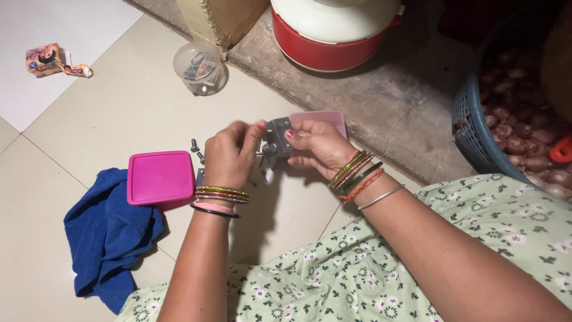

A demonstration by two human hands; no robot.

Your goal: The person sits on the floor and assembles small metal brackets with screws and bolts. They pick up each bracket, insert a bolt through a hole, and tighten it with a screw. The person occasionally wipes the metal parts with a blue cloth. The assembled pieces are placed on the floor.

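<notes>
Right hand (316, 146) clamped on small metal bracket (279, 136); left hand (229, 155) pinches a screw at bracket's left face; screw axis horizontal.

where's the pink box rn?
Head view, left of centre: the pink box sits on the floor tiles, beside the blue cloth, just left of the left hand.

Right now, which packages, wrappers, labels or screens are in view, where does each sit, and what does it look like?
Crumpled printed wrapper: far left on the white floor tile, small, torn, red, yellow and orange.
Clear round plastic jar: on the floor by the stone ledge, holding dark metal parts, no label visible.
Pink square plastic box: on the floor beside the left hand, lid on, plain.
No screens or signs.
</notes>
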